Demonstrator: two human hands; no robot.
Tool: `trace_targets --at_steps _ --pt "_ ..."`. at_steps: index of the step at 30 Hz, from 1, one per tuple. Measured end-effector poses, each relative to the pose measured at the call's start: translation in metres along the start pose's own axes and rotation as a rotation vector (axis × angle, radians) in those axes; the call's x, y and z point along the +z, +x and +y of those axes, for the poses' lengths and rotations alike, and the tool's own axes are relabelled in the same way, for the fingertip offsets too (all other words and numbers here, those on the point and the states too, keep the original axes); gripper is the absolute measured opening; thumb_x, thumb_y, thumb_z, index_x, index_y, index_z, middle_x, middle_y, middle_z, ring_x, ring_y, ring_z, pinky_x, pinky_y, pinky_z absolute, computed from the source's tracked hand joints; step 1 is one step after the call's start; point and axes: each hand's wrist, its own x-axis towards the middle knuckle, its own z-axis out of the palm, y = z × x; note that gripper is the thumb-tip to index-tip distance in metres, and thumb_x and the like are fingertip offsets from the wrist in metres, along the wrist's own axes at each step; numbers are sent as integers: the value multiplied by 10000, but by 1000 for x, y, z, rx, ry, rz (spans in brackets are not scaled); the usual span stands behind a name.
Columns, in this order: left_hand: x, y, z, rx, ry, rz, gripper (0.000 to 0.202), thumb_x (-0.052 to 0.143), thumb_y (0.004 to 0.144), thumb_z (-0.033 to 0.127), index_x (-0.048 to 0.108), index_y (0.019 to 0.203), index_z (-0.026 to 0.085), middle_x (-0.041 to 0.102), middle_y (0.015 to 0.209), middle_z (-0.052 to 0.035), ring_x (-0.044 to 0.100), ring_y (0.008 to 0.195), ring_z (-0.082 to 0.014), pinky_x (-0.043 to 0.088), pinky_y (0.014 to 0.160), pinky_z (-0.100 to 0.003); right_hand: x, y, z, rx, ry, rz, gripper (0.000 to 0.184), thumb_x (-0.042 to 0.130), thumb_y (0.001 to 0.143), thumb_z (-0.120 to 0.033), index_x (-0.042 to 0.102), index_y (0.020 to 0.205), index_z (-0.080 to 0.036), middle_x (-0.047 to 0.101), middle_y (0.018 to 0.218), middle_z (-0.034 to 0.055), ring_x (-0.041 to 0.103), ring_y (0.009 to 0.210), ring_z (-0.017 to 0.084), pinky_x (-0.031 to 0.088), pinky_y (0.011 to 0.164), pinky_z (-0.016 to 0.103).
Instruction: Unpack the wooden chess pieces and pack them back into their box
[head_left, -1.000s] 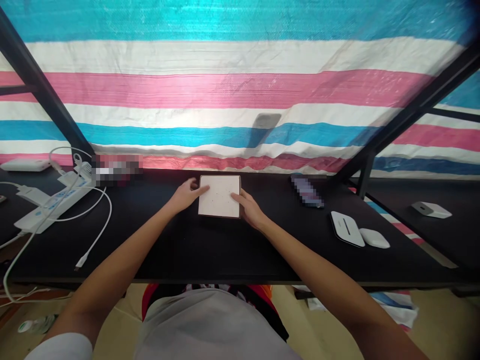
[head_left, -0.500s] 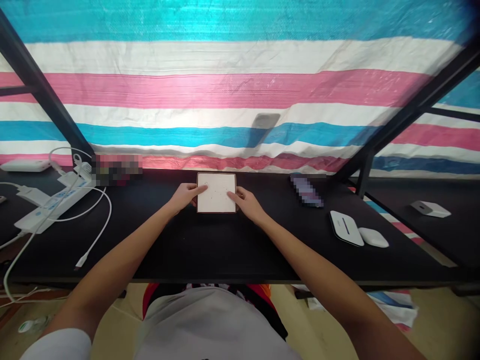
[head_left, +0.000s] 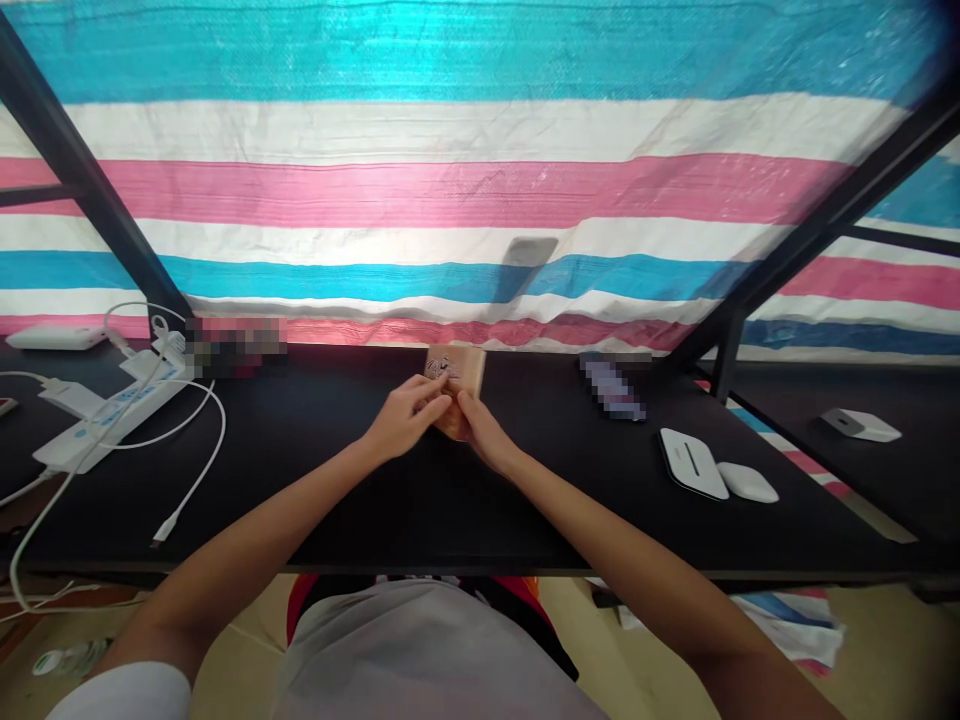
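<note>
A small tan, book-shaped thing [head_left: 470,365] with dark lettering on its face is held up over the middle of the black desk. Whether it is a book or a thin box I cannot tell. My right hand [head_left: 484,428] grips its lower right side, thumb on the front and the other fingers hidden behind. Across its lower left part lies my left hand [head_left: 411,412], index finger stretched out against the lettered face and thumb apart from it. The remaining left fingers are curled and partly hidden.
On the left of the desk [head_left: 315,530] lies a white power strip [head_left: 82,445] with plugs and looping cables. To the right are a blurred phone-like object [head_left: 613,388], a white flat device [head_left: 693,463] and a white rounded case [head_left: 748,482]. Striped sheeting [head_left: 375,190] hangs behind.
The held thing has been turned from its speckled white side to its tan lettered face. My left hand has moved right, from its left edge onto the front.
</note>
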Motion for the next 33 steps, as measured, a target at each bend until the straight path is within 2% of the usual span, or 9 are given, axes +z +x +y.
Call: trace_targets --at_steps 2,4,7,8,10,12,18,26,33 --pt "3 -1 0 58 58 -66 427 445 904 376 552 1281 207 575 1054 -65 566 945 -180 449 889 -310 6 -2 -3 43 179 -54 532 509 793 -584 551 1188 -231 651 1085 82 600 1043 255 494 862 409" --pt "-1 2 -7 52 107 -78 410 462 897 344 557 1276 220 566 1064 -70 561 968 -184 439 910 -315 6 -2 -5 79 258 -4 474 610 739 -477 573 1129 -210 671 1048 85 627 992 264 507 832 406" --pt "-17 12 -25 -123 173 169 567 660 758 395 551 1267 171 569 1108 -105 543 1011 -220 437 898 -337 0 2 -5 124 292 143 426 607 722 -402 569 1093 -195 685 1021 82 647 947 268 528 771 393" --pt "-23 15 -30 -235 134 177 628 702 709 436 558 1253 154 588 1096 -113 559 968 -220 459 837 -328 -3 4 -4 136 295 161 417 584 738 -404 564 1097 -194 687 1020 80 651 939 266 533 752 389" --pt "-34 19 -39 -436 -42 -52 570 660 718 533 644 1116 125 651 966 -116 597 805 -199 473 665 -296 -8 7 0 159 278 159 399 564 759 -409 562 1096 -195 690 1013 73 658 922 256 538 730 375" --pt "-39 21 -43 -530 -159 -189 547 656 701 571 687 997 113 679 858 -106 598 682 -168 450 578 -270 -14 10 6 177 228 144 376 584 761 -413 579 1069 -198 694 996 62 662 895 238 540 709 350" --pt "-39 25 -46 -551 -188 -122 473 729 635 523 696 862 110 686 787 -88 589 602 -138 464 573 -268 -31 15 14 216 88 20 413 624 762 -480 630 1059 -193 688 958 58 634 716 174 487 497 259" --pt "-39 22 -46 -524 -151 -106 500 688 667 568 666 859 108 665 776 -79 583 599 -134 465 551 -257 -30 12 6 192 -19 -24 471 599 780 -525 635 1093 -175 668 877 57 589 654 149 489 496 257" --pt "-39 22 -46 -541 -152 -112 560 683 664 585 669 932 94 676 828 -97 586 601 -134 459 538 -251 -34 16 17 163 -99 -25 470 562 806 -537 632 1083 -164 671 863 60 585 633 142 499 488 253"
